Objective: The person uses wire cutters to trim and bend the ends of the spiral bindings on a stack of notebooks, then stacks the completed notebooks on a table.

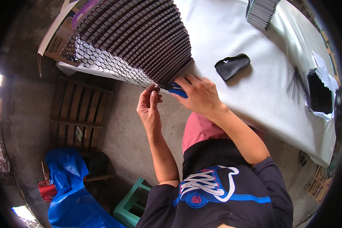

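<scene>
My left hand point(149, 110) is closed in a pinch on the near corner of a large panel point(140, 34) of dark wire mesh with rows of small grey pieces. The panel lies over the table's left part, and bare wire loops point(114, 62) run along its left edge. In my right hand point(201, 95) is a pair of blue-handled pliers point(178, 92), its jaws against the same corner beside my left fingertips. What exactly lies between the jaws is too small to tell.
On the white-covered table point(266, 91) lie a black shoe-shaped piece point(232, 66), a stack of grey strips point(261, 13), thin wire coils point(298, 85) and a torn white box point(320, 91) of dark pieces. A cardboard box point(60, 38) stands left; below are a green stool point(129, 205) and blue sheet point(70, 182).
</scene>
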{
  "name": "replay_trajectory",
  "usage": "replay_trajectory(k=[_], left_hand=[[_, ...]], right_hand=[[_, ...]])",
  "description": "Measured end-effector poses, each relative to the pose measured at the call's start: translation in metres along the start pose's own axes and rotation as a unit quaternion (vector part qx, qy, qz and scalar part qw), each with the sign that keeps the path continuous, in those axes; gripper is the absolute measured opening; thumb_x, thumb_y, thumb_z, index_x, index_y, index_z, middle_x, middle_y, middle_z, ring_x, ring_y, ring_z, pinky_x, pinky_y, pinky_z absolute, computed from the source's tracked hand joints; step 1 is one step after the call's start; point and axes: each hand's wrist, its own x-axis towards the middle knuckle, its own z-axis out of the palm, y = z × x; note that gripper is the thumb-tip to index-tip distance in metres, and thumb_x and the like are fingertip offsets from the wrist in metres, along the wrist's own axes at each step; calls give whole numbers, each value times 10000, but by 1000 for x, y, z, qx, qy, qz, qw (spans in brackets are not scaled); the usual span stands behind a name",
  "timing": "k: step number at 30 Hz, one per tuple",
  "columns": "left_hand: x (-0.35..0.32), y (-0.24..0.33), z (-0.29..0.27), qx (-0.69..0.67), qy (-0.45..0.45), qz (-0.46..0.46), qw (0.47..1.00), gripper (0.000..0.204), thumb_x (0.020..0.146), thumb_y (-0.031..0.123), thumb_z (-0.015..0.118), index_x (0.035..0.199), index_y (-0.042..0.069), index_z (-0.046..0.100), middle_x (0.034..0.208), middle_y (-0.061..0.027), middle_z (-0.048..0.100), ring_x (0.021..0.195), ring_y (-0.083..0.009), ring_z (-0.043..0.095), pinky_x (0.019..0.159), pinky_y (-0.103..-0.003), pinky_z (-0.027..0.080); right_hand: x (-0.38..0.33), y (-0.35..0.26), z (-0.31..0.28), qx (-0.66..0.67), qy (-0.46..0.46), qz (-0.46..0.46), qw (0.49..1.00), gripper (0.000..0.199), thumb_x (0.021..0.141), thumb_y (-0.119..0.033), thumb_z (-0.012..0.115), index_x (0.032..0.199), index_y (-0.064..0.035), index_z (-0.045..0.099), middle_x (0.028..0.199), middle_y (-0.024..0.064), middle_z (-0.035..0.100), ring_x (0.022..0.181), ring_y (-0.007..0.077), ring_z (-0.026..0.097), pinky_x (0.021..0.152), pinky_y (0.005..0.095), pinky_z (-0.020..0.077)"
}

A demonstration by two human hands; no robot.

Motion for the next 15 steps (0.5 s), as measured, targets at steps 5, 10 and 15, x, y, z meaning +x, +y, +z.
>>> replay_trajectory(k=[5,10,15], left_hand=[[-1,9,-3,-219,-6,-79,973,330,944,269,471,1146,11,509,1022,-93,594,722,-99,514,630,-202,420],[2,16,11,-235,-6,-42,971,296,924,222,535,1130,14,490,953,-69,596,735,-87,515,603,-204,409],[8,9,17,-127,43,8,991,159,884,135,607,976,13,562,883,-54,614,681,-62,511,554,-195,393]], right_hand=[[-1,-3,-12,-48,80,-37,995,443,720,-330,697,1103,-155,559,1001,84,554,992,252,536,914,436,316],[4,-5,-7,-42,67,-37,996,454,716,-326,698,1106,-144,553,1006,93,550,998,257,528,883,430,327],[6,-6,-5,5,24,-12,1000,434,713,-316,698,1081,-136,554,982,99,548,962,262,539,802,414,372]])
